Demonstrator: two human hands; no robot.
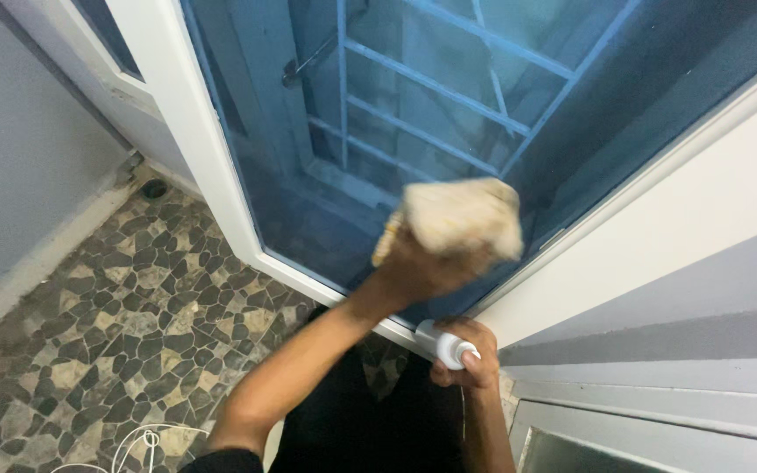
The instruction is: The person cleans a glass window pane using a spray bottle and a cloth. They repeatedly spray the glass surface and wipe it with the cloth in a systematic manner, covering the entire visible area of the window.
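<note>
Clearly, a pale cloth (462, 219) is bunched in the left hand (422, 267), whose fingers are closed around it and pressed against the blue-tinted glass (308, 201) of a white-framed door (190, 140). The cloth and hand are blurred, so the exact finger grip cannot be made out. Just below and slightly to the right of that hand, a small white bottle (450, 346) is held in the right hand (466, 355), fingers curled about its body near the lower frame of the door.

For the wiping to be done well, it is judged that the cloth should be kept flat against the pane with even pressure, overlapping strokes should be carried right to the frame edge, and a fresh face of the cloth should be turned out once it is soiled. The bottle is best kept clear of the glass meanwhile.

The bottle's long axis is seen to run roughly sideways, its capped end pointing right and a little downward, away from the left hand. The cloth is a rounded wad with no clear long axis.

Beyond the hands, blue bars (431, 88) are visible through the glass, a pebble-patterned floor (107, 315) lies to the left, and a white cord (146, 442) is coiled nearest the left elbow.
</note>
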